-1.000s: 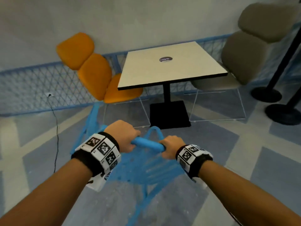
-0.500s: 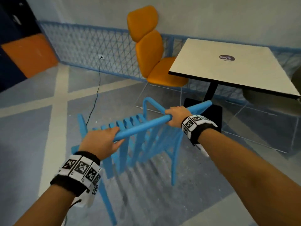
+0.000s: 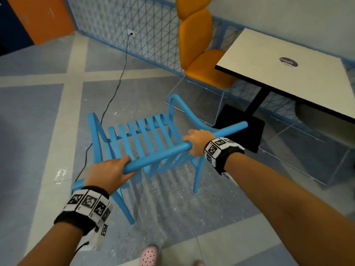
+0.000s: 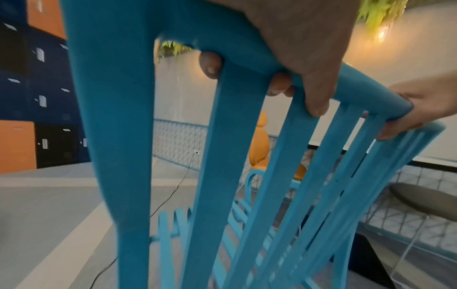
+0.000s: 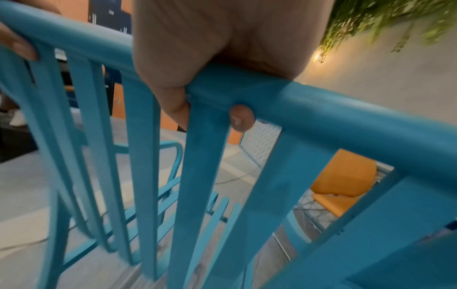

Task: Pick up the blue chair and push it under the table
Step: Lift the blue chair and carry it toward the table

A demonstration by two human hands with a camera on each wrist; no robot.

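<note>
Blue chair [image 3: 146, 139] top rail clamped in both grips: left hand [image 3: 109, 172], right hand [image 3: 197, 142].

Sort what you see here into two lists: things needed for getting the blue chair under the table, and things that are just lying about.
Part of the job:
blue chair
table
left hand, gripping the chair's top rail
right hand, gripping the same rail

Just lying about:
orange chair
black cable on the floor
grey chair

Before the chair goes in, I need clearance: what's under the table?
Under the table stand its black post and black base. An orange chair tucks partly under the far corner. A grey seat shows beneath the right side; the rest is hidden.
</note>
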